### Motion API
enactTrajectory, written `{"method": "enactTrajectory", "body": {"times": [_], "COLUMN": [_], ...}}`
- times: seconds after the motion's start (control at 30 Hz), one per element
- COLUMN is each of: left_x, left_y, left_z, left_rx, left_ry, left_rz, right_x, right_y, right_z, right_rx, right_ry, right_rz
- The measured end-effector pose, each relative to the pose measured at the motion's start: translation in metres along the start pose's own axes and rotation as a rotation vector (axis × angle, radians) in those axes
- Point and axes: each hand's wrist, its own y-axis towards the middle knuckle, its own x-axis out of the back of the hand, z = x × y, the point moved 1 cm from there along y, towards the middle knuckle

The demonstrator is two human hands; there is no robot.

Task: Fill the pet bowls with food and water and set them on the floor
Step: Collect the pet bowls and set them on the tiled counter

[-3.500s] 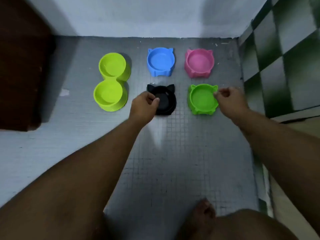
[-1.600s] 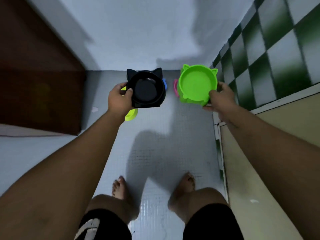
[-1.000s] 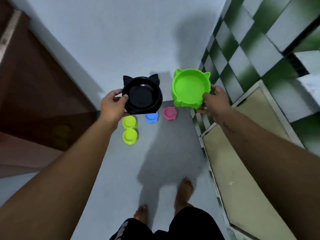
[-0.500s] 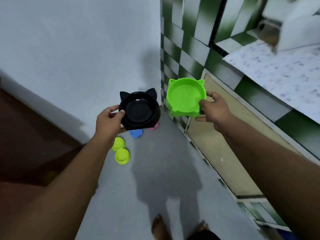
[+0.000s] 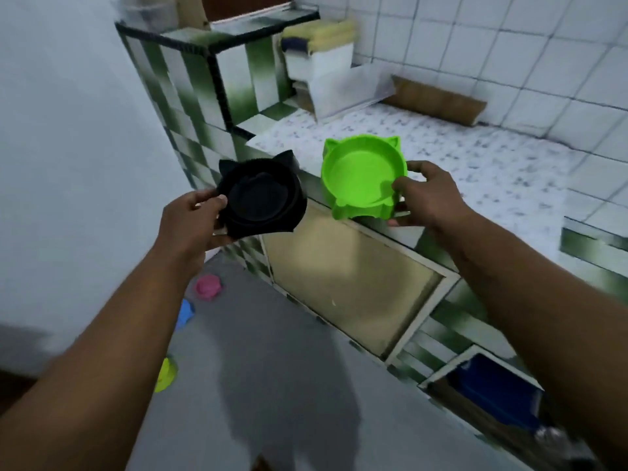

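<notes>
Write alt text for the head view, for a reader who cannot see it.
The left hand holds an empty black bowl, the right hand an empty green bowl, beside a counter. A pink bowl, blue bowl and yellow bowl lie on the floor.

Black bowl (image 5: 261, 198), bright green bowl (image 5: 360, 175), pink bowl (image 5: 208, 286), green-and-white chequered tiles (image 5: 190, 83), speckled white counter (image 5: 475, 164)

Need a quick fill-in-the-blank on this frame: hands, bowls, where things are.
The black bowl and green bowl each have two pointed ___ on the rim.
The left hand grips the black bowl; the right hand grips the ___ one.
The pink bowl sits on the ___.
Inside, the green bowl is ___.
Missing: ears; green; floor; empty.
</notes>
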Motion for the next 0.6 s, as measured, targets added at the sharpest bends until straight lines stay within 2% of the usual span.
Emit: {"method": "enactTrajectory", "body": {"times": [0.3,0.6], "left_x": [-0.194,-0.368], "left_y": [-0.086,-0.145], "left_z": [-0.015,-0.002], "left_rx": [-0.023,-0.021], "left_ry": [-0.017,0.075], "left_rz": [0.306,0.591], "right_x": [0.239,0.393], "right_y": [-0.059,-0.118], "right_z": [-0.015,-0.067], "right_rx": [-0.005,-0.075], "right_ry": [0.048,0.137], "right_rz": [-0.277,-0.577]}}
